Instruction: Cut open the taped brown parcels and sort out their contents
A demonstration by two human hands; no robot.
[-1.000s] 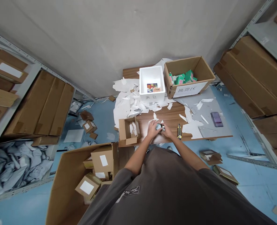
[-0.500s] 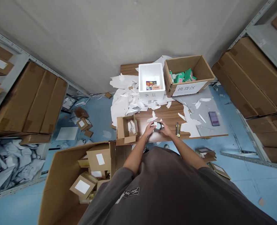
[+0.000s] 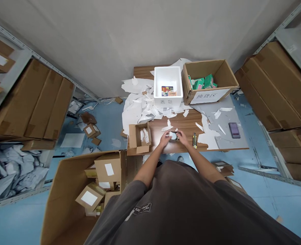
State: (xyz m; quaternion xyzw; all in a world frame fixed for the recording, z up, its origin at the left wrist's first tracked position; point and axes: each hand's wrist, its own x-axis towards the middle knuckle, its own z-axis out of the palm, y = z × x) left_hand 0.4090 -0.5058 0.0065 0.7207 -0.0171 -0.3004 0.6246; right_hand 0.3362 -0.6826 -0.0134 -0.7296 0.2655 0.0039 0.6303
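Near the front edge of the wooden table, my left hand (image 3: 165, 139) grips the left side of a small dark box with a round pale disc-like item (image 3: 173, 136) showing at its top. On the opposite side, my right hand (image 3: 182, 137) holds the box's right end, fingers curled against it. What the round item is, I cannot make out. A yellow and black utility knife (image 3: 194, 140) lies just right of my right hand. To the left stands an open small carton (image 3: 142, 148) with white paper scraps inside.
Behind are a white foam box (image 3: 168, 101) with small colourful packs and a carton (image 3: 209, 97) of green boxes. Torn white paper (image 3: 132, 110) covers the table's left; a purple pixelated item (image 3: 234, 130) lies right. A large carton (image 3: 64, 190) of parcels stands at lower left.
The view has shifted slightly. The white piece by my left fingers no longer shows, and the round pale item is more exposed. Both hands stay on the small box.
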